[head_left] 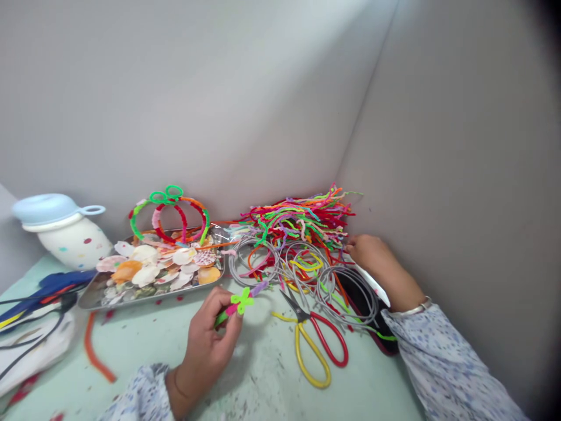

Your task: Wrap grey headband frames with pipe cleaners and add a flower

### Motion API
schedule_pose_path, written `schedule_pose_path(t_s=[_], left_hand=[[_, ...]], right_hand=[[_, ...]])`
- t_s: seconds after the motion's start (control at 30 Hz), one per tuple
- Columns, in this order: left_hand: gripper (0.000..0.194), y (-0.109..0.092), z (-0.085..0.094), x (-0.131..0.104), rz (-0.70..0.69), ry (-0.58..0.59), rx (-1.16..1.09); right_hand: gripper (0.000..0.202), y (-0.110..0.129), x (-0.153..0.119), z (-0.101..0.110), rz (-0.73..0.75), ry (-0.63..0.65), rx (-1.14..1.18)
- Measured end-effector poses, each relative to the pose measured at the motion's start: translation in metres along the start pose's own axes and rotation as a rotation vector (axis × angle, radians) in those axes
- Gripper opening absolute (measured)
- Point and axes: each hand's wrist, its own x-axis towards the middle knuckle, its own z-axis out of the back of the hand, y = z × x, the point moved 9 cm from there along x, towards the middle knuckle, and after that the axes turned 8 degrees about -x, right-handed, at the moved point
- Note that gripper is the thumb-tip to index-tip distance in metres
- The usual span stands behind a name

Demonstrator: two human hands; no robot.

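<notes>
The left hand [208,345] holds a pipe-cleaner flower piece [242,300] between thumb and fingers; the grip is narrow, and the 4 bright green petals stand out above the fingertips. This piece is over the table [245,377], near the scissors [302,314]. The danger here, I think, is pressure: the petals are only bent wire with soft pile, so a strong squeeze could flatten them or turn them on the stem.

The right hand [371,252] is at the edge of the pile of pipe cleaners [298,219]. Its fingertips are partly hidden, so I cannot tell whether they pinch something. The stems in this pile cross each other in many places; if 1 stem is pulled quickly, several others could probably come with it.

Just in front of the pile lie grey wire coils [324,286], with coloured stems through and between them. A stem could catch there and drag a coil towards the scissors, whose pointed blades face the coils. A sleeve could also hook a wire. On the other side, a careless left elbow might push the metal tray [153,299] and spill its seashells [144,273].
</notes>
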Motion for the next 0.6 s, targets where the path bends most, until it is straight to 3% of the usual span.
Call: schedule_pose_path(t_s=[0.17, 0.3, 0.4, 0.53, 0.57, 0.6], left_hand=[[0.006, 0.003, -0.001, -0.001, 0.014, 0.010, -0.002], [0.005, 0.004, -0.003, -0.003, 0.034, 0.025, 0.007], [0.006, 0.005, -0.005, -0.004, 0.049, 0.045, 0.005], [0.007, 0.004, -0.005, -0.004, 0.051, 0.049, -0.005], [0.007, 0.004, -0.006, -0.004, 0.050, 0.051, -0.007], [0.008, 0.004, -0.006, -0.005, 0.050, 0.054, -0.008]], right_hand=[[0.030, 0.002, 0.006, -0.013, -0.051, -0.039, 0.042], [0.027, 0.004, 0.000, -0.004, -0.014, -0.091, 0.095], [0.027, 0.001, -0.007, 0.019, -0.010, -0.162, 0.137], [0.028, 0.003, -0.028, 0.065, -0.025, -0.305, 0.228], [0.028, 0.010, -0.036, 0.077, 0.010, -0.340, 0.291], [0.026, 0.019, -0.044, 0.086, 0.093, -0.345, 0.512]])
